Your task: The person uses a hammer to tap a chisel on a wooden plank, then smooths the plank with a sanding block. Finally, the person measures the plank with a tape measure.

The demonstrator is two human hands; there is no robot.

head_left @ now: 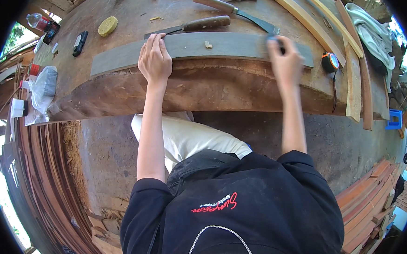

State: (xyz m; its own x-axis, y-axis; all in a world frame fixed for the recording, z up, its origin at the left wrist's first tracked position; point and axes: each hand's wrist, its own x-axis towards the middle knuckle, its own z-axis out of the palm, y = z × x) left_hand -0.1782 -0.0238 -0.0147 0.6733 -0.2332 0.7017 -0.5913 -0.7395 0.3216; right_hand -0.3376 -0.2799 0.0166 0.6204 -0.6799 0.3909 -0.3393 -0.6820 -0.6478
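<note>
A thick, rough slab of brown wood serves as the table (206, 87) in an open-air workshop, with stacks of reddish planks (366, 202) on the concrete floor to either side. Along the table's near edge lies a long, flat, grey-brown curved wooden strip (203, 50). The person's left hand (155, 61) presses down flat on this strip left of its middle, its fingers (155, 42) held together and stretched over the strip's far edge, the palm hanging over the table's front. The right hand (285, 62) rests on the right part of the same strip, blurred, its fingers (278, 43) curled shut around a small dark object (273, 38) that cannot be made out clearly. A small chip of pale wood (208, 45) sits on the strip between the two hands.

Just beyond the strip lie two wooden-handled chisels (203, 24) with dark blades, one behind the other. A round yellow puck-shaped block (107, 26) and a small black rectangular device (80, 43) lie further left. An orange and black tape measure (330, 62) sits just beside the strip's right end, and pale curved wooden slats (321, 22) lean across the far right of the table. A crumpled clear plastic bag (42, 89) hangs at the table's left end.
</note>
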